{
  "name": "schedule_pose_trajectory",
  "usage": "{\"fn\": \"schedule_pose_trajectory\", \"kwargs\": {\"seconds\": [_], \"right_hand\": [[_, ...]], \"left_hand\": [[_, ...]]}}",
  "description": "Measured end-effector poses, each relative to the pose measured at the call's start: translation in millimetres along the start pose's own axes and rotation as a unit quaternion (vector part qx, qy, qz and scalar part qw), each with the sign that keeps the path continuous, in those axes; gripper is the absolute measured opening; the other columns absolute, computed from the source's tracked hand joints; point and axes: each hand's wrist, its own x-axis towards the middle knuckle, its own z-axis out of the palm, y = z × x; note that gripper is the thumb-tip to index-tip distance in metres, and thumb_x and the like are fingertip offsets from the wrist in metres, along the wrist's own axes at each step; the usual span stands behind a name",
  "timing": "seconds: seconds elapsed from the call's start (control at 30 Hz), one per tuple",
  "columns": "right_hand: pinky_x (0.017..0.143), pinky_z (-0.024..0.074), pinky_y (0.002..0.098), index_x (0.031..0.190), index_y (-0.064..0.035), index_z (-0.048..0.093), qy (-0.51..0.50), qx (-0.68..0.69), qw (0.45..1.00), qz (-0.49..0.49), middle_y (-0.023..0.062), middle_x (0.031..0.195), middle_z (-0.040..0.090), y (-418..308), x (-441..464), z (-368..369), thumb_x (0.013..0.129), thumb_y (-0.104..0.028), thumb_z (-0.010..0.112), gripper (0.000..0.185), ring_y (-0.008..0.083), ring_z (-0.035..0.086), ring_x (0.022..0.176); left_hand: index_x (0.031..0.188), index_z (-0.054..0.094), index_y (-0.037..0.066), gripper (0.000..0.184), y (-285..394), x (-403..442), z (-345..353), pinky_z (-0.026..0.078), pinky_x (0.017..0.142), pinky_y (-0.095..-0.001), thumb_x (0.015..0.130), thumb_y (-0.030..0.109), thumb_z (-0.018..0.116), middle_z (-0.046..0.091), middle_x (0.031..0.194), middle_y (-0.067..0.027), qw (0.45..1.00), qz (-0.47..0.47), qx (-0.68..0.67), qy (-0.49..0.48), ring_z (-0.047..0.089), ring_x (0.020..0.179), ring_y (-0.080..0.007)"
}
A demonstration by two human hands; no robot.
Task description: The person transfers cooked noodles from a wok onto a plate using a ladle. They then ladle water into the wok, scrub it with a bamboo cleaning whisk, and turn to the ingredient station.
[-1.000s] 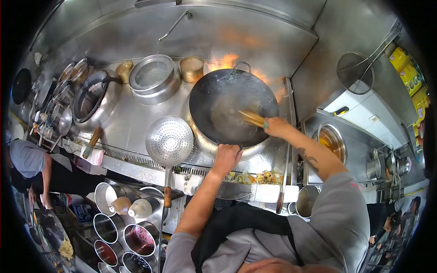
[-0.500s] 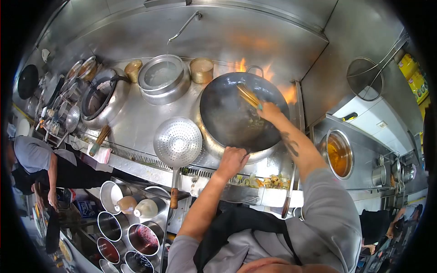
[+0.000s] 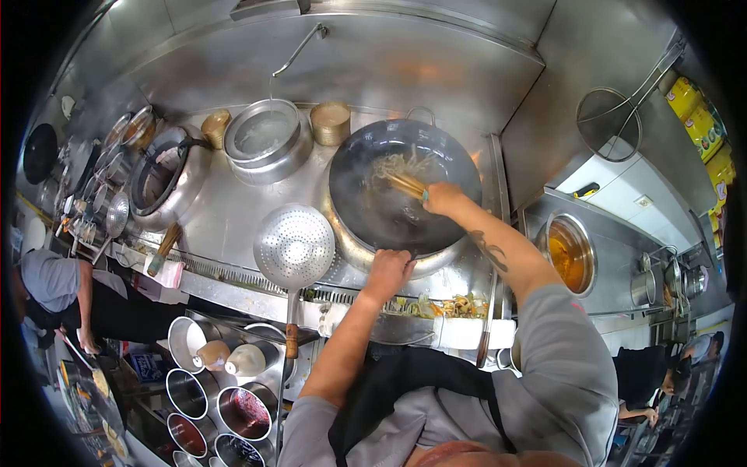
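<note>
A large black wok (image 3: 366, 210) sits on the burner in front of me, its inside dark and wet-looking. My left hand (image 3: 391, 272) is closed at the wok's near rim, where the fingers partly hide what they grip. Inside the wok, my right hand (image 3: 445, 199) is wrapped round a bamboo wok brush (image 3: 406, 185), whose far end points left toward the middle. Pale, blurred streaks (image 3: 406, 163) show just beyond the brush; I cannot tell whether they are liquid or scraps. A loop handle (image 3: 421, 114) stands at the wok's far side.
A perforated strainer ladle (image 3: 294, 246) lies left of the wok. Behind it stands a steel pot (image 3: 268, 167). Food scraps (image 3: 459, 305) collect along the front gutter. An orange-liquid pot (image 3: 570, 253) is at right. Steel containers (image 3: 187, 391) stand lower left. Other people work at both sides.
The brush in my right hand has moved left and lower in the wok, and pale streaks now show there. The flames behind the wok have died down. My left hand stays at the rim.
</note>
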Motion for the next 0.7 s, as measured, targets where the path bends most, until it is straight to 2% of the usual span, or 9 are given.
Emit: {"fn": "schedule_pose_trajectory", "kwargs": {"seconds": [0.1,0.27,0.3,0.37,0.43,0.5,0.57,0.63,0.7], "right_hand": [[0.08,0.0521,0.0456,0.105,-0.0055,0.067,-0.029,0.029,0.998,-0.056,0.0195,0.094,0.069,-0.3,-25.6,-47.5,0.08,-0.033,0.063,0.037,0.0349,0.067,0.09],[0.08,0.0518,0.0472,0.1,-0.0042,0.067,0.102,0.123,0.986,0.034,0.0218,0.094,0.069,21.4,13.7,-86.2,0.079,-0.034,0.065,0.036,0.0375,0.066,0.089],[0.081,0.0517,0.0473,0.099,-0.0041,0.067,0.125,0.147,0.979,0.063,0.0222,0.094,0.068,20.5,30.8,-82.6,0.079,-0.035,0.065,0.037,0.0379,0.066,0.089],[0.081,0.0515,0.0477,0.101,-0.0038,0.067,0.135,0.191,0.971,0.049,0.0234,0.094,0.068,9.0,69.8,-48.2,0.079,-0.035,0.066,0.038,0.0389,0.066,0.089],[0.08,0.0514,0.0479,0.103,-0.0034,0.065,0.142,0.22,0.965,-0.004,0.0239,0.093,0.068,-30.3,66.7,-16.3,0.079,-0.034,0.066,0.039,0.0399,0.066,0.089],[0.08,0.0512,0.0482,0.104,-0.0046,0.065,0.027,0.268,0.958,-0.094,0.0234,0.092,0.068,-58.8,37.9,4.0,0.079,-0.032,0.065,0.037,0.0404,0.066,0.089],[0.08,0.0515,0.0473,0.105,-0.0073,0.064,-0.002,0.196,0.974,-0.114,0.0224,0.091,0.068,-79.7,-31.0,-1.6,0.078,-0.031,0.065,0.036,0.0401,0.066,0.089],[0.08,0.0521,0.046,0.105,-0.0105,0.066,-0.054,0.149,0.971,-0.177,0.0216,0.092,0.068,-47.1,-65.6,6.1,0.077,-0.032,0.065,0.035,0.0391,0.066,0.089],[0.08,0.0526,0.0454,0.106,-0.0117,0.067,-0.13,0.083,0.976,-0.156,0.0205,0.093,0.069,-10.3,-86.9,-23.4,0.078,-0.03,0.064,0.034,0.0376,0.067,0.088]], "left_hand": [[0.073,0.057,0.007,0.017,3.3,-1.0,0.7,0.042,0.071,-0.0439,0.082,0.018,0.066,0.063,0.071,-0.0119,1.0,-0.003,0.006,0.003,0.06,0.073,-0.0318],[0.074,0.057,0.007,0.016,8.4,-1.0,2.4,0.042,0.071,-0.0441,0.082,0.018,0.066,0.064,0.072,-0.0121,1.0,0.0,0.008,0.007,0.061,0.073,-0.0319],[0.074,0.057,0.007,0.016,10.0,-0.9,1.8,0.042,0.071,-0.0442,0.082,0.018,0.066,0.064,0.072,-0.0121,1.0,-0.001,0.01,0.006,0.061,0.073,-0.032],[0.074,0.058,0.006,0.016,10.3,-0.1,2.3,0.041,0.071,-0.0454,0.082,0.017,0.067,0.063,0.071,-0.0125,1.0,-0.004,0.003,0.005,0.061,0.072,-0.033],[0.074,0.058,0.006,0.016,10.4,-0.5,3.8,0.041,0.071,-0.0459,0.081,0.016,0.067,0.062,0.071,-0.0126,1.0,-0.006,0.005,0.007,0.06,0.072,-0.0334],[0.074,0.058,0.006,0.016,11.5,-1.3,7.4,0.041,0.071,-0.0458,0.081,0.016,0.067,0.062,0.07,-0.0125,1.0,-0.007,0.014,0.015,0.06,0.072,-0.0331],[0.074,0.058,0.006,0.015,10.0,-0.9,10.4,0.041,0.071,-0.046,0.081,0.016,0.068,0.062,0.07,-0.0127,1.0,-0.006,0.006,0.022,0.061,0.072,-0.0331],[0.074,0.058,0.006,0.015,10.6,-2.2,10.8,0.042,0.071,-0.0461,0.08,0.016,0.068,0.062,0.07,-0.0128,1.0,-0.004,0.001,0.028,0.061,0.072,-0.0331],[0.074,0.058,0.006,0.015,10.9,-1.3,9.0,0.042,0.071,-0.046,0.08,0.016,0.068,0.062,0.07,-0.0129,0.999,0.0,0.004,0.032,0.061,0.072,-0.0331]]}}
